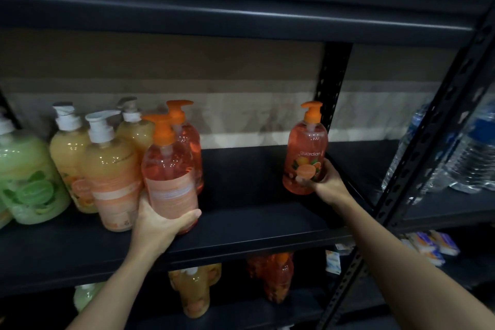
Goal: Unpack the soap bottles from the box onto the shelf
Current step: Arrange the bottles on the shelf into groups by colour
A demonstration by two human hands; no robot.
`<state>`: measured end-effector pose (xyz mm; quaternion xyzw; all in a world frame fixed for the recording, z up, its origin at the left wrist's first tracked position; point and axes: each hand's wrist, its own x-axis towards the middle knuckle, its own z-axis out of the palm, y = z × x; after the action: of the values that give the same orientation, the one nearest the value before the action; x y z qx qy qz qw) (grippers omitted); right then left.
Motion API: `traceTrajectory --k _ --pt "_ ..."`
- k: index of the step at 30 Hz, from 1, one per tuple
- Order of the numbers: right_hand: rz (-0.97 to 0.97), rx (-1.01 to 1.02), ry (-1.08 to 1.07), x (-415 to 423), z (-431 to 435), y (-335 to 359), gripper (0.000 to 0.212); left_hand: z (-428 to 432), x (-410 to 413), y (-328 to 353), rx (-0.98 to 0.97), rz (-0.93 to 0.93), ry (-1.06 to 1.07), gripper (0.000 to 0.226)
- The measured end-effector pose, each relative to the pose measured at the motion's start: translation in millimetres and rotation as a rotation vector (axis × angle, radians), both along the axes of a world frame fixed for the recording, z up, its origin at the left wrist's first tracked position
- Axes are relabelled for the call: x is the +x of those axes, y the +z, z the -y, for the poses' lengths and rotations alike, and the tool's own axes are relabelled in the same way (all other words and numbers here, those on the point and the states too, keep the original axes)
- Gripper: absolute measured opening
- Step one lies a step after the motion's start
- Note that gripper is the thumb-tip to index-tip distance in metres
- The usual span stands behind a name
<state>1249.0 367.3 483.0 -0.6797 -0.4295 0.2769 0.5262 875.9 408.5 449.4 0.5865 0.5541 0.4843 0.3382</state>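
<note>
My left hand (pixel 158 225) grips the base of an orange pump soap bottle (pixel 168 171) standing at the front of the black shelf (pixel 254 225), its back label facing me. Directly behind it stands a second orange bottle (pixel 187 139). Far to the right, my right hand (pixel 325 185) holds a third orange bottle (pixel 305 153) low on its side, upright on the shelf near the rear post, its front label toward me. The box is out of view.
Yellow soap bottles (pixel 112 169) with white pumps and a green one (pixel 26 177) fill the shelf's left. A perforated black post (pixel 332 94) stands at the back right. Water bottles (pixel 474 153) sit in the neighbouring bay. More soap bottles (pixel 195 289) stand on the shelf below.
</note>
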Motion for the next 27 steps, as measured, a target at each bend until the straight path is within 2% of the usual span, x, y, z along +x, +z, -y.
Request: traceTrajectory --k 5,12,16,20,27 --pt "-0.007 0.0 -0.006 2.2 2.0 -3.4 0.082 0.9 1.9 -1.0 0.002 0.008 -0.005 0.103" --pt "-0.018 -0.007 -0.038 1.7 -2.0 -9.7 0.088 4.4 -1.2 0.3 0.004 0.031 -0.044 0.1" --pt "-0.005 -0.038 -0.024 -3.0 -4.2 -8.4 0.114 5.8 0.4 4.5 -0.01 0.046 -0.076 0.1" --pt "-0.001 -0.023 -0.085 -8.7 -8.5 -10.5 0.104 7.0 -2.4 6.2 -0.028 0.046 -0.108 0.104" --pt "0.022 0.006 -0.1 -8.8 -8.6 -11.6 0.1 7.8 -7.9 7.0 -0.062 0.044 -0.18 0.111"
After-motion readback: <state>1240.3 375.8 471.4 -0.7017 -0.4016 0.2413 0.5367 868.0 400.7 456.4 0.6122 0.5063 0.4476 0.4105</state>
